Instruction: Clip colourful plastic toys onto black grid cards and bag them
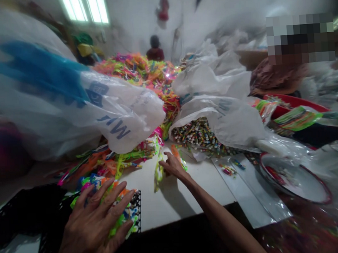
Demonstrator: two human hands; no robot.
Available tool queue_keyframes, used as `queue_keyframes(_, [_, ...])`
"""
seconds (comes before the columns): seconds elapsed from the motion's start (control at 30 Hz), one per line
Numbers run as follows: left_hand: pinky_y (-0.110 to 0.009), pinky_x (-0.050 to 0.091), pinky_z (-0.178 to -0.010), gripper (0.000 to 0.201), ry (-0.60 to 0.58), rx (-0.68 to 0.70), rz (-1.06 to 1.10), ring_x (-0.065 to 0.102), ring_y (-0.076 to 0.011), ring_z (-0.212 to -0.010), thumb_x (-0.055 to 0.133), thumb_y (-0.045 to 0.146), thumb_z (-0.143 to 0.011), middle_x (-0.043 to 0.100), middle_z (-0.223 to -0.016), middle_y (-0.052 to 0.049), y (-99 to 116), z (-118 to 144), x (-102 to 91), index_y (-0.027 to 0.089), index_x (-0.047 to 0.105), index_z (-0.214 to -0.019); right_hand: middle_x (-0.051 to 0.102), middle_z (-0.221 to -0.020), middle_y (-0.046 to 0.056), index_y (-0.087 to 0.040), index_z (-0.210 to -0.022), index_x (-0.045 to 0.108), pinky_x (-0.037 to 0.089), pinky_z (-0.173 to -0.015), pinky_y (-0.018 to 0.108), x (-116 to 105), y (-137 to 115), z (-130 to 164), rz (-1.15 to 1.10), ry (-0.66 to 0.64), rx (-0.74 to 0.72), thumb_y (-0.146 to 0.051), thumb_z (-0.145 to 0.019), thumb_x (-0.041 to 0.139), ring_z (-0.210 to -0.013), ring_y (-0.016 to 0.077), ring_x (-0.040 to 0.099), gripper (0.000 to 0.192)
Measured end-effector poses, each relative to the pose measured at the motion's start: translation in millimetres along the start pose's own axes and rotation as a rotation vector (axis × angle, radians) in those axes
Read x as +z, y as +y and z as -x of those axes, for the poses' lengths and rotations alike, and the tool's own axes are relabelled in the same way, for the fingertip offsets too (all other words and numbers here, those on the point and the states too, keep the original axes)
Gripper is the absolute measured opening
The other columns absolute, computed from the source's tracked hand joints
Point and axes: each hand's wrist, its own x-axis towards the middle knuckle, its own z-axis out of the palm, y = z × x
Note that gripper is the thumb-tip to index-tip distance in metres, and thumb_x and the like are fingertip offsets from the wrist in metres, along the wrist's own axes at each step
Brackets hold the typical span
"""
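The room is white-walled, with a bright window (84, 7) at far left and a person in a dark red top (155, 50) standing far back at centre. A second person sits at far right behind a red basin (294, 103).

The work surface is a white table (174, 199) with a dark near edge. A large white plastic sack with blue print (68, 98) lies across the left half. Behind it rises a heap of bright multicoloured plastic strips (142, 70). To the right, an open white bag (229, 118) spills small multicoloured pieces (198, 136) onto the table. At near right stands a round white plate with a red rim (297, 179), and beside it lie flat clear packets (242, 179).

At near left sits a black mesh tray (42, 224) holding a pile of coloured pieces (120, 214).

My left hand (91, 224) lies flat on that pile, fingers spread wide, pressing down and gripping nothing.

My right hand (173, 166) reaches far across the table centre, fingers curled loosely on a yellow-green plastic strip (158, 169). I cannot tell whether the fingers close on it. The strip lies flat on the table just left of the hand. Its long axis runs near to far, its far end toward the heap.
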Motion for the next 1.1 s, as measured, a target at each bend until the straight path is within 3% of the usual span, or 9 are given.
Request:
queue_keyframes(0.1, [-0.05,0.024,-0.109,0.051,-0.004,-0.023,0.025,0.044,-0.0291,-0.126,0.057,0.031,-0.081,0.053,-0.135,-0.005,1.9,-3.0,-1.0,0.025,0.049,-0.131,0.065,-0.076,0.003,-0.01,-0.132,0.042,0.044,-0.063,0.024,-1.0,7.2,17.3,0.024,-0.032,-0.053,-0.025,-0.088,0.048,-0.066,0.0149,0.061,0.047])
queue_keyframes(0.17, [-0.051,0.026,-0.107,0.052,-0.012,-0.024,0.036,0.044,-0.03,-0.126,0.057,0.032,-0.081,0.053,-0.134,-0.006,2.5,-4.1,-1.9,0.024,0.048,-0.132,0.065,-0.094,0.007,-0.014,-0.128,0.05,0.044,-0.07,0.025,-8.4,5.9,14.0,0.238,-0.008,-0.101,-0.014,-0.085,0.047,-0.08,0.0159,0.062,0.043])
queue_keyframes(0.27, [-0.053,0.029,-0.105,0.052,-0.023,-0.039,0.046,0.045,-0.0312,-0.126,0.056,0.03,-0.082,0.054,-0.133,-0.007,3.9,-4.8,-4.0,0.024,0.046,-0.133,0.06,-0.11,0.009,-0.018,-0.11,0.063,0.042,-0.07,0.027,-17.9,-4.8,4.2,0.581,-0.168,-0.231,-0.008,-0.075,0.051,-0.089,0.0196,0.061,0.038])
queue_keyframes(0.37, [-0.055,0.029,-0.105,0.054,-0.035,-0.056,0.046,0.045,-0.0322,-0.125,0.057,0.029,-0.082,0.054,-0.134,-0.007,5.8,-4.9,-5.6,0.024,0.045,-0.134,0.059,-0.106,0.009,-0.016,-0.094,0.066,0.039,-0.064,0.028,-17.0,-17.2,10.8,0.736,-0.304,-0.315,-0.011,-0.073,0.053,-0.084,0.0209,0.061,0.024])
queue_keyframes(0.57, [-0.053,0.028,-0.106,0.053,-0.061,-0.093,0.069,0.044,-0.0304,-0.127,0.056,0.031,-0.083,0.054,-0.134,-0.005,7.0,-4.4,-6.4,0.027,0.044,-0.134,0.059,-0.102,0.011,-0.016,-0.097,0.06,0.035,-0.062,0.029,-7.6,-9.3,50.9,0.803,-0.307,-0.324,-0.011,-0.086,0.043,-0.082,0.0198,0.059,0.021])
queue_keyframes(0.7, [-0.054,0.029,-0.105,0.051,-0.063,-0.097,0.084,0.045,-0.03,-0.127,0.057,0.029,-0.083,0.055,-0.132,-0.007,8.0,-5.2,-7.4,0.025,0.046,-0.133,0.06,-0.096,0.009,-0.016,-0.091,0.059,0.033,-0.064,0.027,-10.6,6.0,59.6,0.686,-0.176,-0.275,-0.007,-0.084,0.041,-0.079,0.017,0.055,0.021])
queue_keyframes(0.8, [-0.054,0.029,-0.104,0.05,-0.074,-0.11,0.09,0.044,-0.0303,-0.127,0.057,0.029,-0.082,0.055,-0.132,-0.007,9.4,-6.7,-8.1,0.025,0.047,-0.131,0.059,-0.08,0.004,-0.015,-0.081,0.059,0.033,-0.061,0.023,0.7,1.5,63.3,0.298,-0.061,-0.196,-0.01,-0.078,0.048,-0.071,0.0138,0.053,0.012])
queue_keyframes(0.93, [-0.053,0.03,-0.105,0.049,-0.067,-0.12,0.086,0.046,-0.0298,-0.126,0.057,0.027,-0.082,0.056,-0.131,-0.006,10.5,-8.1,-9.4,0.026,0.048,-0.13,0.059,-0.068,-0.002,-0.015,-0.08,0.059,0.035,-0.055,0.019,38.8,-25.9,70.0,-0.293,-0.193,-0.168,-0.016,-0.078,0.051,-0.063,0.0113,0.053,0.009])
queue_keyframes(1.1, [-0.054,0.029,-0.105,0.05,-0.091,-0.133,0.1,0.045,-0.0302,-0.126,0.058,0.026,-0.082,0.057,-0.131,-0.006,11.3,-8.3,-11.7,0.026,0.047,-0.13,0.061,-0.069,0.0,-0.016,-0.075,0.061,0.033,-0.057,0.021,60.9,-52.8,70.6,-0.052,-0.241,-0.249,-0.018,-0.081,0.056,-0.064,0.0124,0.053,0.008])
